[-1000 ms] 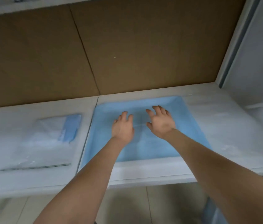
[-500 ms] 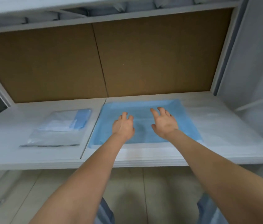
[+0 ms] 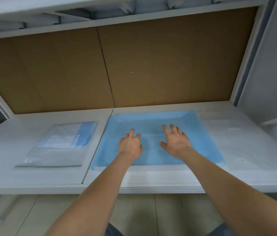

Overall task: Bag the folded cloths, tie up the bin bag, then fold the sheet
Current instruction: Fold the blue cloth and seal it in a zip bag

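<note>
A light blue sheet (image 3: 193,133) lies spread flat on the white table (image 3: 151,181), right of the table's seam. My left hand (image 3: 130,144) rests palm down on the middle of the sheet, fingers slightly bent at the tips. My right hand (image 3: 175,141) lies beside it on the sheet with fingers spread and straight. A clear plastic bag (image 3: 54,150) lies flat on the left half of the table, with a folded blue cloth (image 3: 85,135) inside its upper part.
A brown board wall (image 3: 134,65) stands right behind the table, with a white shelf (image 3: 117,19) overhead. A white panel (image 3: 270,65) closes off the right side. A dark seam (image 3: 98,145) splits the tabletop. Tiled floor (image 3: 142,215) shows below the table's front edge.
The view has pulled back and tilted up, showing the shelf overhead. Both hands stay on the sheet; the right hand's fingers have spread a little wider.
</note>
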Demonstrator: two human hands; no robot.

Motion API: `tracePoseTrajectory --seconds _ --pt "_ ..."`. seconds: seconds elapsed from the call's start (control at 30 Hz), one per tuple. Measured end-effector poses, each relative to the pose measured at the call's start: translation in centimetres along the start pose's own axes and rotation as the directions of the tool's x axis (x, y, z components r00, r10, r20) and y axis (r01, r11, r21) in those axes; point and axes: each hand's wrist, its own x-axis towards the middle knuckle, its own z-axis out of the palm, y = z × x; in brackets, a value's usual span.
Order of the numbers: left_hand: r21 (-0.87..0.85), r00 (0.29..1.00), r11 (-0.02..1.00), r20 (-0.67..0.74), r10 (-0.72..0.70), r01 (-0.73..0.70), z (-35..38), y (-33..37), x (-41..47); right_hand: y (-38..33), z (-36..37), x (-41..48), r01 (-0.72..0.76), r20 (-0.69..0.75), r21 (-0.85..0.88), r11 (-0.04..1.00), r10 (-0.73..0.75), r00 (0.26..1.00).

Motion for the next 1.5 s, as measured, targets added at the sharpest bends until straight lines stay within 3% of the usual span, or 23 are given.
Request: tracePoseTrajectory --seconds 0.27,0.5,0.6,0.7,0.8,1.03,1.17,1.33,1.43,1.5 --pt "0.0 0.997 0.998 -0.028 -0.07 0.071 1.4 -3.5 2.6 -3.4 2.2 4.2 0.076 0.037 0.026 0.997 -0.077 0.996" --pt "-0.02 0.963 0.965 -0.051 -0.263 0.262 0.1 -9.1 3.8 -6.2 2.5 5.9 0.08 0.11 0.022 0.997 -0.082 0.99" --pt "-0.167 0.901 0.888 0.002 -0.434 0.428 -0.4 -10.9 3.6 -6.6 2.6 6.1 0.081 0.09 -0.024 0.996 -0.079 0.993" --pt "-0.277 0.819 0.772 0.144 -0.555 0.572 0.1 -12.2 3.6 -7.0 2.4 6.3 0.082 0.08 -0.037 0.996 -0.079 0.994" --pt "-0.361 0.798 0.712 0.227 -0.559 0.602 0.7 -12.9 3.9 -7.7 2.6 6.6 0.091 0.133 0.001 0.996 -0.09 0.987" --pt "-0.469 0.748 0.595 0.273 -0.606 0.653 0.8 -13.8 4.9 -8.5 3.3 7.0 0.076 0.199 -0.011 0.997 -0.073 0.977" --pt "-0.441 0.757 0.628 0.227 -0.613 0.641 1.0 -13.8 4.7 -8.4 3.0 7.1 0.085 0.23 -0.011 0.996 -0.081 0.97" --pt "-0.194 0.844 0.825 0.033 -0.536 0.531 0.2 -13.0 4.2 -8.8 3.0 7.2 0.09 0.216 -0.008 0.996 -0.087 0.973" --pt "-0.225 0.85 0.833 -0.038 -0.525 0.505 -0.6 -12.8 4.5 -9.2 3.4 7.3 0.107 0.208 0.024 0.994 -0.11 0.972" --pt "-0.335 0.856 0.82 -0.071 -0.512 0.463 -1.1 -12.4 4.9 -9.3 3.7 7.2 0.112 0.198 0.053 0.992 -0.12 0.973"
